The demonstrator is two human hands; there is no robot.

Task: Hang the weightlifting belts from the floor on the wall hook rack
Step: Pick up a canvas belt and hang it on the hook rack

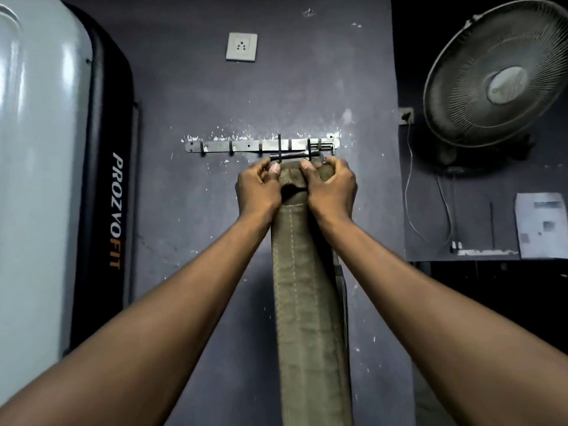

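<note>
A wide olive-tan weightlifting belt (307, 287) hangs straight down the purple wall. Its top end with a dark metal buckle (290, 157) sits just under the metal hook rack (242, 146). My left hand (256, 187) grips the belt's top on the left side, thumb pressed on the fold. On the right side, my right hand (332, 186) holds the same top end. A second, darker belt edge (341, 281) shows behind the first one. The buckle prongs reach up across the rack near its right hooks; whether they rest on a hook I cannot tell.
A grey and black padded machine (92, 179) labelled PROZVOFIT stands at the left. A wall fan (504, 75) with its hanging cord is at the right, above a paper notice (542, 226). A socket plate (242, 47) sits above the rack. The rack's left hooks are bare.
</note>
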